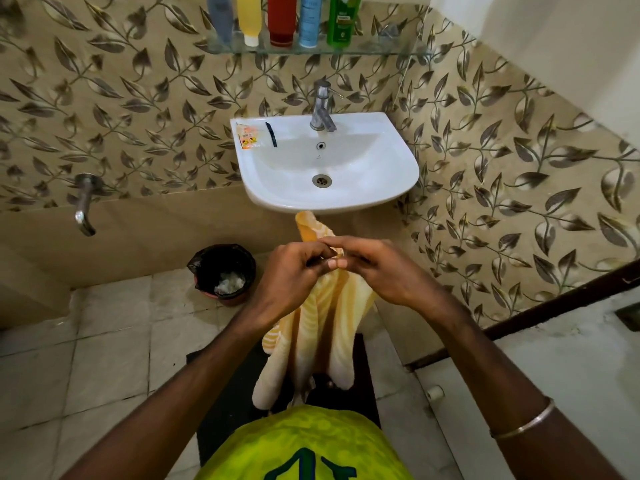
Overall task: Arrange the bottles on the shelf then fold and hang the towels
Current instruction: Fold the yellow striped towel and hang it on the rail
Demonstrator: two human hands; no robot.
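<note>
Pinching yellow towel [320, 327]: left hand [294, 271], right hand [377, 268]; sink [398, 168] ahead, bin [221, 271] left.

Shelf [381, 50] on the wall at top, five bottles [281, 19] in a row on it, side by side. Sink [398, 161] below the shelf, tap [322, 105] at its back rim, sachet [247, 135] on its left rim. Both hands meet in front of and below the sink, left hand [294, 271] touching right hand [384, 268], towel [322, 327] hanging down from them. Bin [223, 271] on the floor left of the hands. Wall spout [85, 202] far left. Mat [228, 393] on the floor under the towel.
</note>
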